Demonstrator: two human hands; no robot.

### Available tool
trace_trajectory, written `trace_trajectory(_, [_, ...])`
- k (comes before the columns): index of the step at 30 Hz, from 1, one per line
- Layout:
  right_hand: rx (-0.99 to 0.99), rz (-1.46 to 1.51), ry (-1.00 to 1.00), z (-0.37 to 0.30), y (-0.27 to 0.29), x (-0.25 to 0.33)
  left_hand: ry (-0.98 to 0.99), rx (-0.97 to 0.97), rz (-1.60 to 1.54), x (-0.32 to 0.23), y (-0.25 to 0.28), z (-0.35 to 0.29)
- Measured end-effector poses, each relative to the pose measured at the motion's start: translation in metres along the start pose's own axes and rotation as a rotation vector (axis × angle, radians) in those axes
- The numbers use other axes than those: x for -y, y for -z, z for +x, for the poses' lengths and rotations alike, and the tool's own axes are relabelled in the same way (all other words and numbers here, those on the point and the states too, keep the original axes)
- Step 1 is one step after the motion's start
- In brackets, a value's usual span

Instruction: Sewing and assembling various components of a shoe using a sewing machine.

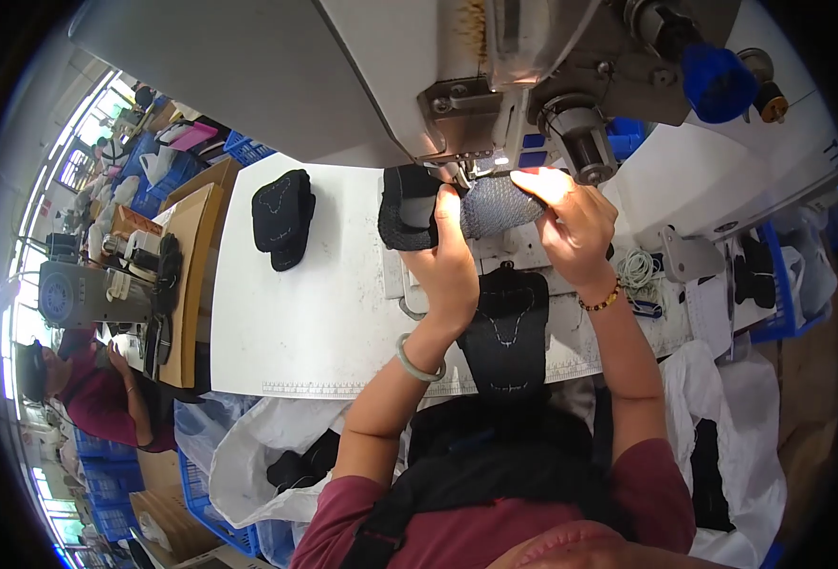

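Under the needle area of a sewing machine [466,156] lies a black and grey knit piece [500,207], which looks like a shoe upper. Its black end curves in a loop at the left. My left hand [446,270] grips it, thumb on top along the grey part and the other fingers mostly hidden beneath. At the piece's right end my right hand [575,223] pinches it between thumb and fingers, close to the presser foot. Nearer to me, a black fabric piece [504,327] with pale stitched lines lies over the table's front edge.
On the white table [334,322], a small stack of black pieces [282,218] sits to the left. White cord [637,269] and a metal plate [692,254] are at the right. White bags [265,446] hang below the front edge. Another person [106,403] sits far left.
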State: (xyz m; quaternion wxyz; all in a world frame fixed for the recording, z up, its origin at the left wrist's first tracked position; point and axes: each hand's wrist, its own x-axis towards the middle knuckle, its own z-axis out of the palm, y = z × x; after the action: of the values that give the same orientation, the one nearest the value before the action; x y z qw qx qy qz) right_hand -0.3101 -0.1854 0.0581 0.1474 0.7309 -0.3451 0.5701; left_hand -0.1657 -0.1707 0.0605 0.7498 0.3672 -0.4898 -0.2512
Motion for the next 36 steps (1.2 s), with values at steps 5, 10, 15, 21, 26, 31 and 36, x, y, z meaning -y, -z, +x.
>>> trace_trajectory(5, [0.006,0.065,-0.178,-0.003,-0.006,-0.002,0.081,-0.079,-0.057,0.0,-0.008,-0.007])
trace_trajectory(10, [-0.015,0.155,-0.297,-0.001,-0.009,0.004,0.132,-0.087,-0.102,0.0,-0.003,-0.007])
trace_trajectory(15, [-0.007,0.207,-0.355,-0.003,-0.011,-0.002,0.227,0.047,-0.12,-0.008,0.008,-0.013])
trace_trajectory(21, [0.009,0.382,-0.431,0.0,-0.016,-0.007,0.752,0.3,-0.742,0.0,0.056,0.038])
trace_trajectory(26, [-0.066,0.32,-0.469,-0.009,-0.019,-0.01,0.831,0.411,-0.377,0.005,0.048,0.06])
trace_trajectory(31, [-0.161,0.137,-0.351,-0.016,-0.014,-0.007,0.812,0.348,-0.451,0.016,0.05,0.049])
trace_trajectory(36, [-0.162,-0.034,0.151,-0.023,-0.016,-0.005,0.696,0.306,-0.375,0.009,0.041,0.038])
